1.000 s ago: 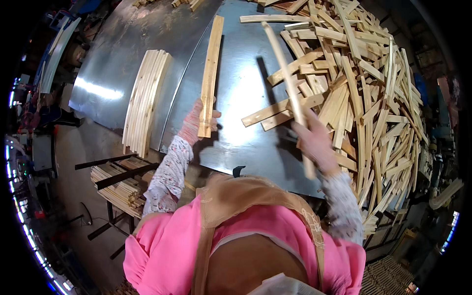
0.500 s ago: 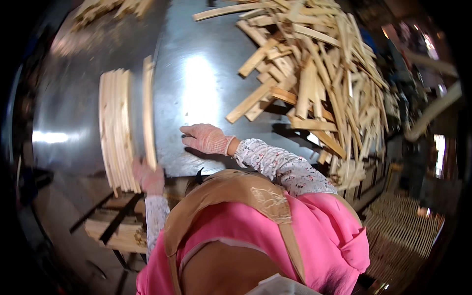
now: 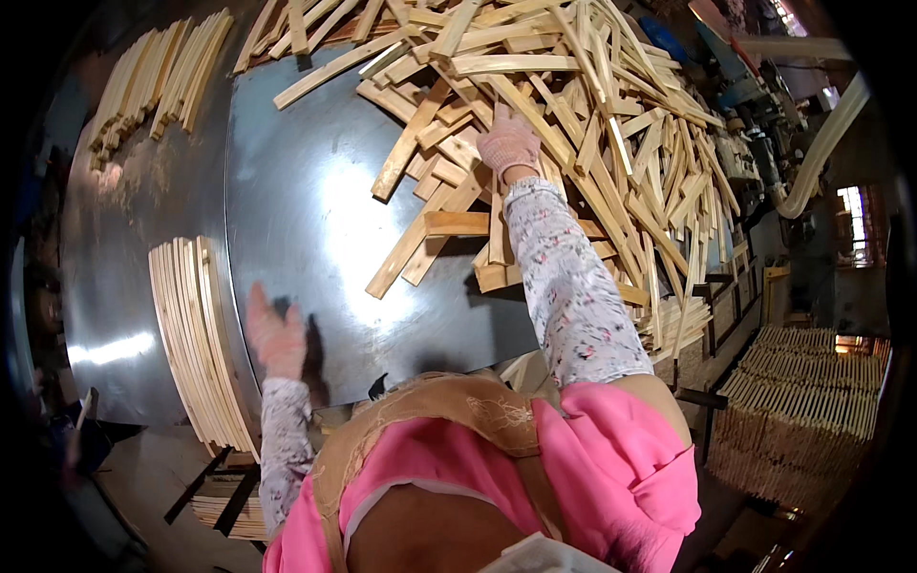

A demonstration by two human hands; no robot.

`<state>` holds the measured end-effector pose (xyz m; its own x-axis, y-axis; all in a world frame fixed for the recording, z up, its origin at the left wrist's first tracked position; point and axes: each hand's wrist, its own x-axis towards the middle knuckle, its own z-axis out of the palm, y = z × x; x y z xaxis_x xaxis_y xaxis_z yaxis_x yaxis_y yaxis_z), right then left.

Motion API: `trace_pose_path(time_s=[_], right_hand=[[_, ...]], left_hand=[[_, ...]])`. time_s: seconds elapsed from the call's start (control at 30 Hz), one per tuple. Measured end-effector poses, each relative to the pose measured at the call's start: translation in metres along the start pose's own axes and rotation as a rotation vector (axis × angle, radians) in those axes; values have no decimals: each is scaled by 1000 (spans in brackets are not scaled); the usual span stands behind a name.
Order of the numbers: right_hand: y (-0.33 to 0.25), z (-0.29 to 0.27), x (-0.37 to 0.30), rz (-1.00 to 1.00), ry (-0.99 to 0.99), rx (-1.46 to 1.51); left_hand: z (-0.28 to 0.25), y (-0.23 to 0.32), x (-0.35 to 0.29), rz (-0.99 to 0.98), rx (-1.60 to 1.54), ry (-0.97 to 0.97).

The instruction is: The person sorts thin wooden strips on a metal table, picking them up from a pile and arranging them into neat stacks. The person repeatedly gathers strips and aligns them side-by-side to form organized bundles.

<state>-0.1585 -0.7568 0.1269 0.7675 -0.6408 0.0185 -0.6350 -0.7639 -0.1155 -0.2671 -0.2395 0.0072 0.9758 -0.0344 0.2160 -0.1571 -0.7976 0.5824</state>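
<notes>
My right hand (image 3: 509, 146), in a pinkish knit glove, reaches onto a heaped pile of pale wooden strips (image 3: 597, 177). Its fingers point away from me and rest on the strips; their tips are partly lost among the wood, and no strip is lifted. My left hand (image 3: 276, 336), gloved alike, hovers at the metal table's near left part, fingers spread and holding nothing. Just left of it, a row of wooden strips (image 3: 196, 329) stands side by side, its near end at the table edge.
More strips in bundles (image 3: 158, 76) lie at the far left of the metal table (image 3: 306, 191). Stacked strips (image 3: 798, 411) stand low at the right, beside machinery (image 3: 755, 115) with a pale hose. Another stack (image 3: 229, 504) sits below the table's near left edge.
My right hand has gone from the bare table out to the pile. My left hand has come off the strip it was touching, which now stands against the row. The view has shifted.
</notes>
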Motion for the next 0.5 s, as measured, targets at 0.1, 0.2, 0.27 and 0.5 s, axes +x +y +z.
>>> trace_pose_path(time_s=[0.1,0.2,0.27,0.5], right_hand=[[43,17,-12,-104,59,47],[63,1,-75,-221,83,336],[44,-22,-144,-281,152,531],[20,-13,-288,-577,-391,846]], left_hand=[[49,123,33,31,-234,-201],[74,222,54,25,-616,-401],[101,250,62,-41,-850,-498],[88,245,102,-79,-532,-972]])
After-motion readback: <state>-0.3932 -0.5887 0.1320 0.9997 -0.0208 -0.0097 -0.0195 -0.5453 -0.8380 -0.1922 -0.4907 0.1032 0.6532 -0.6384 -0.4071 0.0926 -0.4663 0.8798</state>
